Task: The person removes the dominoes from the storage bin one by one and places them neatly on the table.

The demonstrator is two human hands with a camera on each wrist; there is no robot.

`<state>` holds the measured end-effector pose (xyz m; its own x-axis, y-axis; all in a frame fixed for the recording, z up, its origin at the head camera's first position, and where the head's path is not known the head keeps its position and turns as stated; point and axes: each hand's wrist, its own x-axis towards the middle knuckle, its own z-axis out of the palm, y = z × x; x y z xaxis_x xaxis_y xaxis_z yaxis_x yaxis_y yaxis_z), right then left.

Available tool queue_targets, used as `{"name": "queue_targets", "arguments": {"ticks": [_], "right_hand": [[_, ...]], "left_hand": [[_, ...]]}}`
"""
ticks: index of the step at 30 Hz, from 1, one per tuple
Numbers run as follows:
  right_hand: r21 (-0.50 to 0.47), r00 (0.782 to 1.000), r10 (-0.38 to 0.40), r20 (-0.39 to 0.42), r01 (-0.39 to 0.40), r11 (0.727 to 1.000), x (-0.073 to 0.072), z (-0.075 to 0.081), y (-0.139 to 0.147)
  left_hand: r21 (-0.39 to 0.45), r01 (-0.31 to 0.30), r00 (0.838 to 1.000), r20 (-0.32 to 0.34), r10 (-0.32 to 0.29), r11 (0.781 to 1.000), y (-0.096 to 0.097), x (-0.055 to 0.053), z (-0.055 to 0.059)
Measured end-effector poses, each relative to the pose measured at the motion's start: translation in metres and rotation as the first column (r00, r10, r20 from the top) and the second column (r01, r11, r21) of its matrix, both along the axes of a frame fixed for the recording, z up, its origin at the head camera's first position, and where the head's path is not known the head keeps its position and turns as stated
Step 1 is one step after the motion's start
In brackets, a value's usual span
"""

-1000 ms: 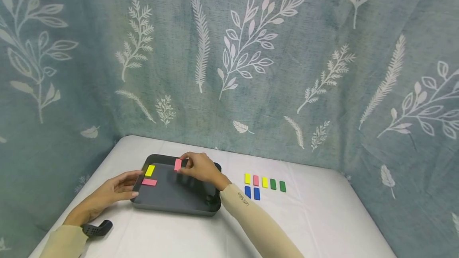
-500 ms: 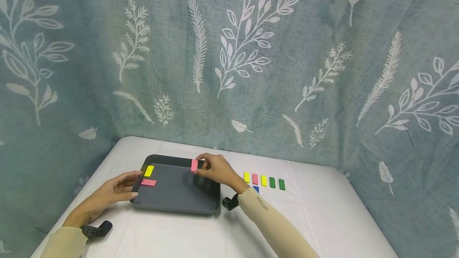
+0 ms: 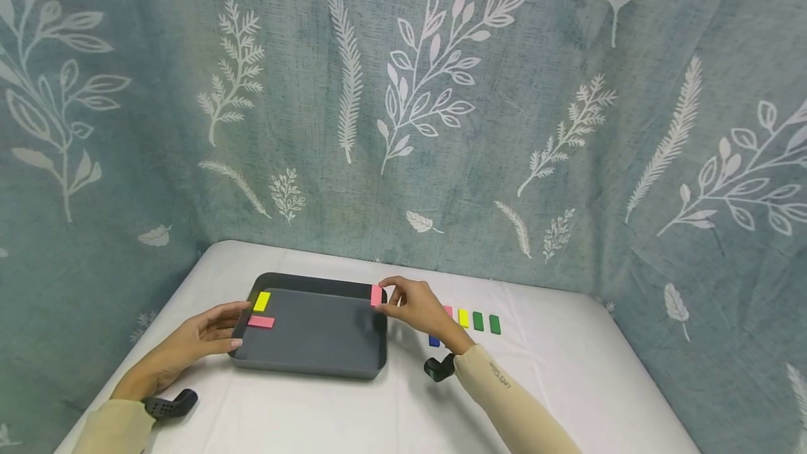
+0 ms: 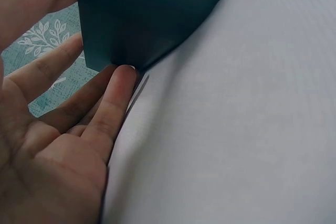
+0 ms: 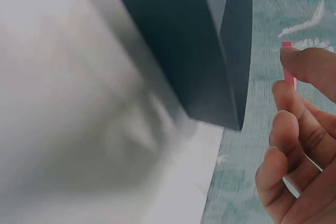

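My right hand (image 3: 412, 305) pinches a small pink rectangular block (image 3: 376, 296) between thumb and fingers, held up at the right end of a dark grey tray (image 3: 309, 372). The right wrist view shows the same pink block (image 5: 287, 69) at the fingertips, away from the tray wall (image 5: 178, 40). At the tray's left side my left hand (image 3: 204, 335) rests with relaxed fingers, its fingertips touching the outer wall (image 4: 142, 19). Inside the tray, near the left end, lie a yellow block (image 3: 262, 301) and a pink block (image 3: 261, 321).
Right of the tray, on the white cloth (image 3: 567, 370), a row holds a yellow block (image 3: 464, 318), two green blocks, including one green block (image 3: 494, 324), and a partly covered pink one. My right arm overlaps a blue block (image 3: 433, 340). A patterned curtain (image 3: 403, 125) hangs behind the table.
My right hand has moved rightward with the pink block, from over the tray's back middle to its right end. My left hand and the tray stay put.
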<state>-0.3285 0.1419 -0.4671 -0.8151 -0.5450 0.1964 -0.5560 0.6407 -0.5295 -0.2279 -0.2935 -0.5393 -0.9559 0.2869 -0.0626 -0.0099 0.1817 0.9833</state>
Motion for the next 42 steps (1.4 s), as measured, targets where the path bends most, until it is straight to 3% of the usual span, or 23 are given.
{"name": "queue_targets", "arguments": {"ticks": [8,31,42], "right_hand": [[-0.009,0.999,-0.044,0.007,0.044,0.999,0.008,-0.005,0.030],[-0.071,0.989,-0.145,0.028,0.146,0.987,0.037,-0.017,0.104],[-0.016,0.958,-0.275,0.078,0.277,0.961,0.043,-0.037,0.144]], "left_hand": [[-0.010,-0.016,1.000,0.021,0.016,1.000,0.001,0.000,-0.001],[-0.026,-0.010,1.000,-0.006,0.010,1.000,0.001,0.002,0.002],[-0.022,-0.007,1.000,-0.007,0.007,1.000,0.001,0.002,0.001]]}}
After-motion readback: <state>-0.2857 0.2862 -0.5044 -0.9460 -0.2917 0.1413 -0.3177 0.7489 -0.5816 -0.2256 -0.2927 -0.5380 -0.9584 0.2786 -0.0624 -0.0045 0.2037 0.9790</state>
